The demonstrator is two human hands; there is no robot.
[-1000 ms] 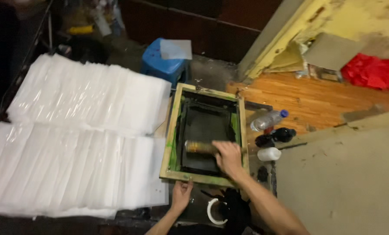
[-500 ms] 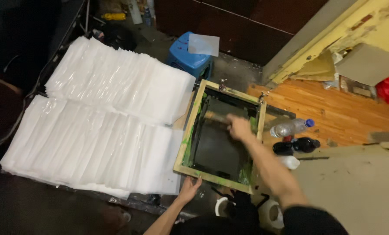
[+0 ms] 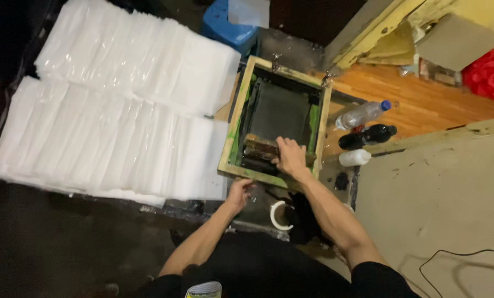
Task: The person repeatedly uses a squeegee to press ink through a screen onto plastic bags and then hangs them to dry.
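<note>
Fingers of the right hand [image 3: 290, 157] wrapped tight around a wooden scraper bar [image 3: 262, 148], pressing it flat on the dark screen near the front edge. Fingers of the left hand [image 3: 239, 191] curled over the front edge of the wooden frame [image 3: 233, 128], gripping it. Bar lying crosswise, inside the frame, close to the body. Green smears along the inner sides of the frame.

Just right of the frame, three bottles side by side: a clear bottle [image 3: 362, 114] with a blue cap, a dark bottle [image 3: 368, 136], a small white bottle [image 3: 355, 158]. Under them, an orange wooden board [image 3: 423, 105]. Left of the frame, rows of white plastic bags [image 3: 114, 116] spread out flat, overlapping. Behind the frame, a blue stool [image 3: 225, 27]. Far right, something red [image 3: 490, 74]. Below the frame, a white roll of tape [image 3: 275, 216].
</note>
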